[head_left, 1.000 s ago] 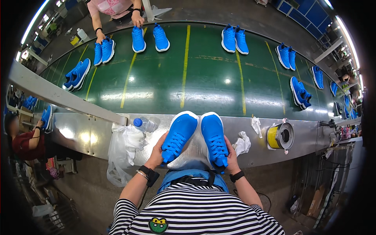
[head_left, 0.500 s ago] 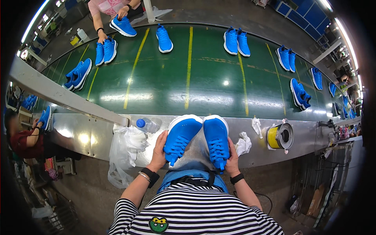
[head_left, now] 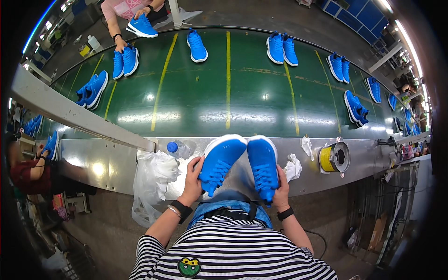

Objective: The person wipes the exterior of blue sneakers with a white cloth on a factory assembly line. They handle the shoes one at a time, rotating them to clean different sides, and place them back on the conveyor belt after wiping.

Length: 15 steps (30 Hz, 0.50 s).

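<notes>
My left hand (head_left: pixel 192 182) grips a blue sneaker (head_left: pixel 221 162) by its outer side near the heel. A matching blue sneaker (head_left: pixel 262 163) is held in my right hand (head_left: pixel 281 191), also by its outer side. Both shoes have white soles and blue laces, and their toes point away from me and lean toward each other with a narrow gap between. They are above the near metal ledge (head_left: pixel 219 186), in front of my waist. My thumbs and some of my fingers are hidden by the shoes.
A green conveyor belt (head_left: pixel 196 107) with yellow lines carries several blue sneakers (head_left: pixel 283 49). White cloth and plastic (head_left: pixel 156 175), a blue-capped bottle (head_left: pixel 178 149), crumpled paper (head_left: pixel 292 168) and a yellow-labelled can (head_left: pixel 334 157) rest on the ledge. Across the belt, a co-worker's hand (head_left: pixel 120 44) touches a shoe; a white post (head_left: pixel 84 112) slants at left.
My two sneakers have turned slightly, and the gap between their toes has shifted right. The co-worker across the belt has moved the raised shoe a little left and down.
</notes>
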{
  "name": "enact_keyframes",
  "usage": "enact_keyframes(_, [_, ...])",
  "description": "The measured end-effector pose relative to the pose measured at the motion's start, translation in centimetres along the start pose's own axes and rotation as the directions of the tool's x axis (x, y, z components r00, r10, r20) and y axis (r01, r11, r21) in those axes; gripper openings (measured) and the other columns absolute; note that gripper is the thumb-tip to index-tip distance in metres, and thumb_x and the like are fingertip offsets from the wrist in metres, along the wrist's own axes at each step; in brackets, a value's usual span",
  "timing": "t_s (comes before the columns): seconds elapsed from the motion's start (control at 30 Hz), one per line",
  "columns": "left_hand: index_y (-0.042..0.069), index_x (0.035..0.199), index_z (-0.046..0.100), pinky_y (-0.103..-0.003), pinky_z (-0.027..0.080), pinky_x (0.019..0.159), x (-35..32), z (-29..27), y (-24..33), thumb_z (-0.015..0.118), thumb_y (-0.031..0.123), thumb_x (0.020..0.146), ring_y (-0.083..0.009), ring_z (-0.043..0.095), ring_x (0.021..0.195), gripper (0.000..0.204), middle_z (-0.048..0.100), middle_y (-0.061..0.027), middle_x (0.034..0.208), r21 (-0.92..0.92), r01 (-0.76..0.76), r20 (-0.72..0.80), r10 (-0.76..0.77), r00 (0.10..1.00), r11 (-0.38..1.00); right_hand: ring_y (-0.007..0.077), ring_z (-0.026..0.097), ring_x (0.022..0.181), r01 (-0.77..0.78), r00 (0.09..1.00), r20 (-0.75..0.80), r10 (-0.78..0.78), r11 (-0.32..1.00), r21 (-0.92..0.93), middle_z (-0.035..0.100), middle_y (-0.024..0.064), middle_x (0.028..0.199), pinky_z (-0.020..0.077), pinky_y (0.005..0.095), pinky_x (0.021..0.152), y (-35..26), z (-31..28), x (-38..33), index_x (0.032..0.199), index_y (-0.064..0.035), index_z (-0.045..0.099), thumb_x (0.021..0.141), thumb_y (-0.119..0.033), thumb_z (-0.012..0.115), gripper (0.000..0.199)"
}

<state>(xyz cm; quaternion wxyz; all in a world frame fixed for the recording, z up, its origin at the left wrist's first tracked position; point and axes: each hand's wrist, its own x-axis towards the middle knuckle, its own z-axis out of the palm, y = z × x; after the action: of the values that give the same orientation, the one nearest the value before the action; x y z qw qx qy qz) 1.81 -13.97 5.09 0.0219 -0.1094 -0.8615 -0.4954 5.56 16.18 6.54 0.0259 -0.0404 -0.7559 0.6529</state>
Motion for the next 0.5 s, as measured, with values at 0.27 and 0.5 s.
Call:
enact_keyframes(0.27, [0.005,0.129,0.038,-0.03,0.038,0.092,-1.2,0.9,-3.2,0.043,0.019,0.091,-0.0164,0.046,0.109,0.041,0.045,-0.0093,0.125,-0.647,0.712,0.661,-0.264,0.702,0.272,0.0307,0.052,0.099,-0.496,0.862,0.389,0.325,0.698,0.516,0.051,0.0174,0.116,0.0402,0.0413,0.088,1.8,0.0,0.7,0.126,-0.0013,0.039,0.079,-0.04,0.05,0.062])
enact_keyframes(0.5, [0.005,0.129,0.037,-0.03,0.038,0.092,0.6,0.7,-0.4,0.041,0.021,0.091,-0.0164,0.046,0.109,0.041,0.045,-0.0089,0.125,-0.744,0.663,0.667,-0.149,0.73,-0.086,0.0354,0.055,0.088,-0.677,0.722,0.56,0.405,0.25,0.692,0.053,0.0188,0.11,0.0449,0.0463,0.079,-2.1,3.2,1.3,0.123,-0.0037,0.042,0.08,-0.058,0.035,0.07])
